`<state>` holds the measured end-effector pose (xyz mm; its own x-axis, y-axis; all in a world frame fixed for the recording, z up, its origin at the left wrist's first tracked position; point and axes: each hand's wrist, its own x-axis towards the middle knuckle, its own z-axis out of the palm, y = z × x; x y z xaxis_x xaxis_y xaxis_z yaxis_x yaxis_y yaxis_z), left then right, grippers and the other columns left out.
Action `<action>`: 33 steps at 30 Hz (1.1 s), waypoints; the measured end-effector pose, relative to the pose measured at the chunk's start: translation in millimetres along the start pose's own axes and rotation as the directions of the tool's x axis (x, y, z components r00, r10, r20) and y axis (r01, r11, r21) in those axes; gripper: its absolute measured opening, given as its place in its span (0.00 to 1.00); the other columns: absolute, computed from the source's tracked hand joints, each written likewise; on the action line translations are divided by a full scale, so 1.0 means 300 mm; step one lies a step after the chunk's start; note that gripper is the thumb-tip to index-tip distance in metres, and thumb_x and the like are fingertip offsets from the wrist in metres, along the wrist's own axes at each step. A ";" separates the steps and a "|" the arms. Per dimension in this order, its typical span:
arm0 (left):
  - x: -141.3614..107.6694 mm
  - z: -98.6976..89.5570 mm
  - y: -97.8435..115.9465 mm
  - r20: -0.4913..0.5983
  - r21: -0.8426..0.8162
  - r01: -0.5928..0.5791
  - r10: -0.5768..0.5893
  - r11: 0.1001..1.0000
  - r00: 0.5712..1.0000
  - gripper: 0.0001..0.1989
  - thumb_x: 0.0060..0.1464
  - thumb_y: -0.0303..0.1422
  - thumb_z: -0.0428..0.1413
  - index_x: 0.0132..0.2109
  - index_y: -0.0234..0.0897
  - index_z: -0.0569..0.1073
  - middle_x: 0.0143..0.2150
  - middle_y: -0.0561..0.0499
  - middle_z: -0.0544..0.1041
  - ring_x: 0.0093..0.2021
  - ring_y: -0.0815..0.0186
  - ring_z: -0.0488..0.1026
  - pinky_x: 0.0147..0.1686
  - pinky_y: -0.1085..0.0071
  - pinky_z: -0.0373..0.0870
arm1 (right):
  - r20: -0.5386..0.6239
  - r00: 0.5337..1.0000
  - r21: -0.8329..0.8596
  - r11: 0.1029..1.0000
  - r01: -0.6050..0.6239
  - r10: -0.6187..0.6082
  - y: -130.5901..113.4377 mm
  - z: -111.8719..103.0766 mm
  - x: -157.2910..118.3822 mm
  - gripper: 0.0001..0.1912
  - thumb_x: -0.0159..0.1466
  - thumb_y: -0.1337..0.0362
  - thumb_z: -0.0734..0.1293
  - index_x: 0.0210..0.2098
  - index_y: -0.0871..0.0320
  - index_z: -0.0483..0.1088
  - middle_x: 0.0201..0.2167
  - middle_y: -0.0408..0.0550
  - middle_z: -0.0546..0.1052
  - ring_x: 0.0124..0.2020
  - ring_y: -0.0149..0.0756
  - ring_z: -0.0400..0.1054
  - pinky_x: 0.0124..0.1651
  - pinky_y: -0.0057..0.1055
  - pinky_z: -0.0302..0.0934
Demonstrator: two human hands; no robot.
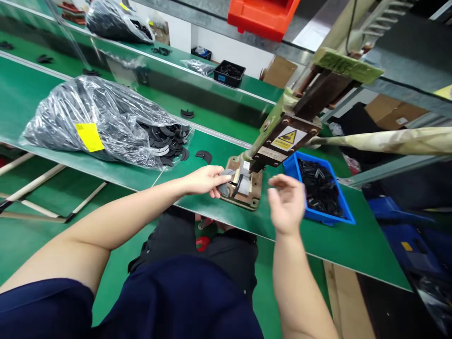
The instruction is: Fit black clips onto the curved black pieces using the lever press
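My left hand (pixel 207 181) pinches a dark grey curved plastic piece (pixel 224 189) between thumb and fingers, at the left side of a hand press's base plate (pixel 254 201). A slim black strip (pixel 238 186) stands beside the piece on the fixture, under the press head (pixel 278 141). Slightly blurred, my right hand (pixel 287 203) hovers right of the base, fingers loosely bent, thumb apart and nothing visible in it. Close by on its right is a blue bin (pixel 348 214) full of small black parts (pixel 318 188).
A clear plastic bag (pixel 70 113) of dark curved pieces lies on the green bench (pixel 180 169), spilling toward the press. One loose curved piece (pixel 204 156) lies between them. The press's long wrapped lever (pixel 384 141) extends right. A red bin (pixel 263 19) sits on the shelf overhead.
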<state>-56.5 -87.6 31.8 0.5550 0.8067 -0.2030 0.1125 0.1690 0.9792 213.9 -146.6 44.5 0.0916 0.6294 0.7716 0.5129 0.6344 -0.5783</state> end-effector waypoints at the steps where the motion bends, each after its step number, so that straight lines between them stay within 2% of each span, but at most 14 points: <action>1: -0.024 0.001 0.007 0.011 -0.009 -0.001 0.001 1.000 1.000 0.26 0.60 0.55 0.66 0.40 0.37 0.69 0.25 0.52 0.79 0.23 0.64 0.81 0.21 0.76 0.74 | 0.093 0.994 0.005 0.998 -0.066 0.065 0.017 0.034 -0.063 0.19 0.67 0.63 0.72 0.57 0.55 0.72 0.48 0.52 0.81 0.47 0.36 0.80 0.51 0.36 0.78; 3: -0.058 0.008 0.014 0.035 -0.037 -0.002 0.003 0.999 0.999 0.28 0.59 0.57 0.66 0.40 0.37 0.69 0.26 0.52 0.79 0.23 0.64 0.82 0.21 0.75 0.75 | 0.225 0.964 0.009 0.989 -0.147 0.141 0.026 0.094 -0.160 0.21 0.68 0.62 0.71 0.60 0.54 0.71 0.51 0.54 0.82 0.49 0.38 0.81 0.51 0.38 0.79; 5: -0.073 0.019 0.008 0.061 -0.067 0.001 0.003 0.998 0.998 0.29 0.57 0.59 0.67 0.40 0.37 0.69 0.28 0.51 0.80 0.23 0.64 0.82 0.21 0.75 0.75 | 0.297 0.939 0.012 0.983 -0.183 0.171 0.014 0.133 -0.213 0.19 0.69 0.60 0.71 0.59 0.52 0.72 0.50 0.52 0.83 0.47 0.38 0.82 0.49 0.36 0.80; 8: -0.076 0.036 -0.019 0.106 -0.079 0.027 -0.019 0.997 0.994 0.29 0.57 0.59 0.66 0.40 0.37 0.68 0.30 0.49 0.81 0.23 0.64 0.81 0.22 0.73 0.75 | 0.327 0.925 -0.008 0.979 -0.203 0.195 -0.011 0.150 -0.235 0.11 0.70 0.58 0.70 0.51 0.51 0.74 0.43 0.47 0.84 0.40 0.36 0.82 0.44 0.34 0.79; 10: -0.081 0.045 -0.036 0.084 -0.025 0.014 -0.012 1.000 0.996 0.27 0.60 0.58 0.64 0.41 0.38 0.69 0.31 0.50 0.80 0.24 0.64 0.80 0.24 0.72 0.75 | 0.305 0.930 -0.045 0.979 -0.199 0.203 -0.023 0.141 -0.236 0.09 0.70 0.58 0.69 0.48 0.52 0.75 0.40 0.46 0.84 0.38 0.36 0.81 0.42 0.35 0.78; 12: -0.095 0.053 -0.040 -0.070 0.131 -0.084 0.094 0.988 0.993 0.23 0.63 0.54 0.62 0.42 0.39 0.71 0.34 0.50 0.79 0.29 0.66 0.78 0.28 0.71 0.75 | 0.284 0.938 -0.089 0.980 -0.179 0.197 -0.034 0.128 -0.235 0.09 0.70 0.57 0.69 0.47 0.52 0.75 0.40 0.47 0.84 0.38 0.37 0.80 0.43 0.37 0.77; 14: -0.115 0.064 -0.028 -0.216 0.375 -0.201 0.296 0.905 0.931 0.18 0.64 0.50 0.63 0.43 0.40 0.73 0.39 0.50 0.78 0.35 0.65 0.76 0.36 0.70 0.75 | 0.283 0.943 -0.125 0.981 -0.147 0.177 -0.044 0.117 -0.235 0.09 0.69 0.56 0.70 0.45 0.52 0.76 0.39 0.48 0.84 0.38 0.37 0.80 0.45 0.38 0.77; 15: -0.125 0.070 -0.018 -0.222 0.487 -0.243 0.388 0.839 0.895 0.16 0.64 0.48 0.63 0.43 0.40 0.74 0.40 0.49 0.78 0.38 0.65 0.75 0.40 0.69 0.74 | 0.290 0.943 -0.137 0.982 -0.128 0.163 -0.049 0.113 -0.235 0.09 0.69 0.55 0.70 0.44 0.52 0.76 0.38 0.48 0.84 0.38 0.38 0.79 0.45 0.38 0.76; 16: -0.132 0.079 -0.007 -0.180 0.570 -0.279 0.449 0.773 0.875 0.14 0.64 0.47 0.63 0.42 0.40 0.75 0.40 0.49 0.77 0.40 0.64 0.74 0.43 0.68 0.73 | 0.298 0.943 -0.145 0.983 -0.109 0.149 -0.054 0.111 -0.234 0.09 0.69 0.55 0.71 0.44 0.52 0.76 0.38 0.48 0.84 0.38 0.38 0.79 0.45 0.38 0.76; 18: -0.139 0.098 0.011 -0.044 0.645 -0.349 0.489 0.680 0.871 0.14 0.66 0.44 0.60 0.36 0.40 0.73 0.36 0.49 0.75 0.39 0.62 0.72 0.44 0.66 0.70 | 0.311 0.942 -0.158 0.984 -0.078 0.124 -0.061 0.110 -0.231 0.09 0.69 0.55 0.70 0.43 0.52 0.76 0.37 0.48 0.84 0.37 0.37 0.79 0.44 0.38 0.75; 21: -0.133 0.124 0.017 0.032 0.653 -0.383 0.481 0.653 0.876 0.20 0.70 0.42 0.55 0.29 0.41 0.67 0.29 0.51 0.70 0.34 0.63 0.68 0.39 0.66 0.65 | 0.321 0.941 -0.171 0.984 -0.051 0.105 -0.065 0.109 -0.229 0.08 0.70 0.56 0.69 0.44 0.53 0.76 0.38 0.49 0.84 0.38 0.37 0.79 0.44 0.38 0.75; 27: -0.133 0.156 0.000 -0.021 0.621 -0.322 0.427 0.714 0.904 0.22 0.69 0.42 0.55 0.27 0.40 0.62 0.28 0.53 0.66 0.31 0.65 0.64 0.34 0.67 0.59 | 0.341 0.940 -0.112 0.994 0.014 0.025 -0.059 0.099 -0.245 0.07 0.69 0.61 0.69 0.47 0.52 0.75 0.42 0.49 0.84 0.42 0.37 0.78 0.47 0.38 0.74; 31: -0.119 0.164 -0.022 -0.054 0.484 -0.235 0.297 0.843 0.953 0.23 0.68 0.46 0.55 0.28 0.40 0.62 0.28 0.54 0.64 0.29 0.67 0.60 0.30 0.70 0.57 | 0.305 0.952 -0.043 0.998 0.042 -0.027 -0.060 0.100 -0.259 0.08 0.68 0.64 0.70 0.46 0.53 0.75 0.40 0.49 0.83 0.41 0.38 0.77 0.46 0.39 0.72; 33: -0.106 0.160 -0.034 -0.013 0.368 -0.169 0.187 0.914 0.982 0.24 0.68 0.50 0.56 0.28 0.39 0.64 0.27 0.55 0.63 0.28 0.68 0.60 0.29 0.71 0.57 | 0.281 0.959 -0.002 0.999 0.040 -0.038 -0.062 0.100 -0.267 0.08 0.67 0.65 0.70 0.46 0.52 0.75 0.39 0.48 0.82 0.40 0.38 0.77 0.46 0.39 0.72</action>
<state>-35.6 -142.2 28.4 0.5558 0.8311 -0.0168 0.3126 -0.1903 0.9306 171.4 -195.5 -14.3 -0.1717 0.7059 0.6872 0.5182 0.6580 -0.5464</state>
